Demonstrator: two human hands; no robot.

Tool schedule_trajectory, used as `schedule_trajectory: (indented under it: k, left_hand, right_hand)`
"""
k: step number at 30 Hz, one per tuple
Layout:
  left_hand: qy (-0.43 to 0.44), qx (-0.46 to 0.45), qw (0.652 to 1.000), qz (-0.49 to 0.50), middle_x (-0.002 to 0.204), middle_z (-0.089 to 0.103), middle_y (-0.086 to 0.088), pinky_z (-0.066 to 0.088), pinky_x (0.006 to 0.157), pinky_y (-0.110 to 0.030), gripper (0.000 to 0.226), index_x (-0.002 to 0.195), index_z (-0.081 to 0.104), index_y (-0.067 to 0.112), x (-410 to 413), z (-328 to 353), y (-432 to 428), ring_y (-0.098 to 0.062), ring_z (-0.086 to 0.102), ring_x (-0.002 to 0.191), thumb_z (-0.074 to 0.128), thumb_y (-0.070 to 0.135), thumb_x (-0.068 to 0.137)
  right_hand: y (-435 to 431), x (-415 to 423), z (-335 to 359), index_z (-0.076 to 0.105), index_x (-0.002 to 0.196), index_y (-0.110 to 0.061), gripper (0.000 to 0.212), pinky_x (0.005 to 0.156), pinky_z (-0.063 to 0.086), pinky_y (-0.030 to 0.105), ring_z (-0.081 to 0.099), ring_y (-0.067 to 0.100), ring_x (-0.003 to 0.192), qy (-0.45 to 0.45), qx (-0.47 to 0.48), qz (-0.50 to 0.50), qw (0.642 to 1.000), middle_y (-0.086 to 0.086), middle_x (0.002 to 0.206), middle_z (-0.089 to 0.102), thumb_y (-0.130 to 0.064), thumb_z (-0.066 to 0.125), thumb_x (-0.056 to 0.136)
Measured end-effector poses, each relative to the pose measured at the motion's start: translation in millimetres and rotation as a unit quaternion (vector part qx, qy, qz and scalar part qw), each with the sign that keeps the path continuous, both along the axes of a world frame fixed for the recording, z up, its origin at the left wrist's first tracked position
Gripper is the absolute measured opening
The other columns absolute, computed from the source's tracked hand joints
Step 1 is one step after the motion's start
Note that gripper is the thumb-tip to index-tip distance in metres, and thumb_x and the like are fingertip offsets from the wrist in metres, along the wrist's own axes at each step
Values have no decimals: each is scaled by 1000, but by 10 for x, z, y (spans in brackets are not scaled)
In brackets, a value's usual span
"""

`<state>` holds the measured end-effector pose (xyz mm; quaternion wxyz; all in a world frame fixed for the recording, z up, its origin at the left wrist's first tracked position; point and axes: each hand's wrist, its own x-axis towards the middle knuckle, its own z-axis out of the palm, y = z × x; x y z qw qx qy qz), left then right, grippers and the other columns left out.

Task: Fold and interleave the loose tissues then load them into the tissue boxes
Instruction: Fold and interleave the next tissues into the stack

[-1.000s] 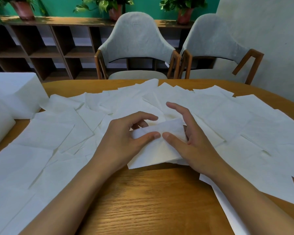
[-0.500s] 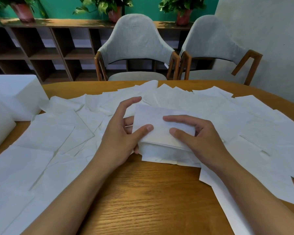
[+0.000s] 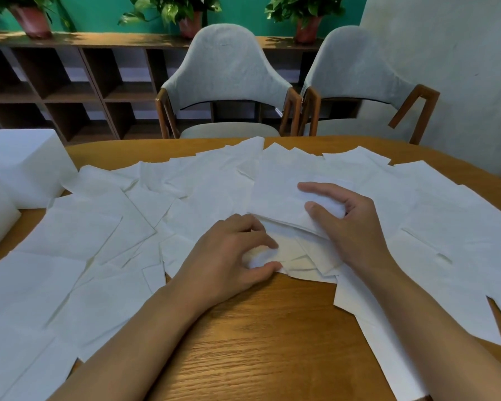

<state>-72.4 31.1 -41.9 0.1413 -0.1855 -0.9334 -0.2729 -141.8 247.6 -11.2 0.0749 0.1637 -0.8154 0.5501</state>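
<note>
Two hands on folded tissue stack (image 3: 307, 256): your left hand (image 3: 232, 256) fingers curled, pinching 7 o'clock corner; your right hand (image 3: 350, 227) pinching top tissue (image 3: 275, 198), 3 o'clock edge.

Head camera looks forward and down, close over the table (image 3: 272, 342).

Tissues (image 3: 93, 233) on table (image 3: 272, 342)

Tissue boxes (image 3: 21, 166) partly off the left edge — potted plants (image 3: 171, 10) off the top.
</note>
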Motion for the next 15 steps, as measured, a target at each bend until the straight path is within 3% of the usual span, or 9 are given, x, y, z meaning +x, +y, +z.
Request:
schedule_trajectory:
  k: [5,8,11,13,15]
  left_hand:
    - [-7,46,999,-4,102,67,19,55,82,-34,25,104,82,30,28,35,15,-4,62,98,64,44,95]
    - [-25,109,994,9,96,70,17,54,81,-28,8,92,82,27,68,102,2,-6,66,97,74,29,91]
    - [-23,144,989,11,95,72,15,50,81,-21,5,89,78,24,113,204,-8,-10,67,99,73,25,90]
    - [-15,176,984,29,95,72,15,50,77,-20,8,92,73,26,133,269,-9,-12,66,99,65,28,93]
    - [-10,220,974,47,95,70,14,48,67,-17,10,96,70,29,143,316,2,-14,65,96,61,32,100]
  right_hand:
    - [-16,-1,-27,70,109,-44,27,87,36,-7,50,-18,116,-3,13,3,1000,-31,121,63,-21,65,98]
    - [-13,-14,-44,70,111,-44,27,88,36,-5,50,-12,120,-4,21,6,1000,-27,125,64,-22,63,98]
    - [-15,-17,-62,70,111,-44,24,90,36,-1,51,-9,122,-5,29,17,999,-27,126,64,-25,61,100]
    - [-24,2,-40,71,112,-40,18,92,40,2,53,-9,120,-6,15,39,999,-28,122,66,-33,59,101]
    - [-34,62,6,73,114,-34,29,94,41,4,56,-5,119,3,-5,83,997,-26,118,69,-51,54,98]
